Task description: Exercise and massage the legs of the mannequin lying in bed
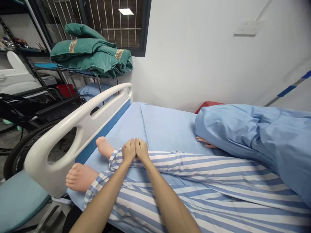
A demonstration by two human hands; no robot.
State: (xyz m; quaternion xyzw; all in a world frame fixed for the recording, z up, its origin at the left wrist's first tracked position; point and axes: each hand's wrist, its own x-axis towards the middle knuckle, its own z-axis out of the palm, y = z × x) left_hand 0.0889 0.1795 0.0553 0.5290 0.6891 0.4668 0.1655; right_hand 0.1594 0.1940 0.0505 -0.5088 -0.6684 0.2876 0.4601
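— Two hands, resting where?
— Left hand (128, 151) and right hand (142, 150) side by side, fingertips (132, 141) touching, on the striped pyjama cuff (116, 159), just beside the manikin's foot (104, 147), near the hospital bed's side rail (77, 129).
— Pose and hold?
— Palms down, both forearms (104, 200) angled inward from below; firm grip on the cuff or light contact, impossible to tell.

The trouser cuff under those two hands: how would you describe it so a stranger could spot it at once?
At the end of the hospital bed, beside its white footboard, two bare feet poke out of blue-and-white striped trousers. Look at the upper foot: its cuff is the one touched by the person's left hand, with the right hand beside it, while the lower cuff has no hand on it.
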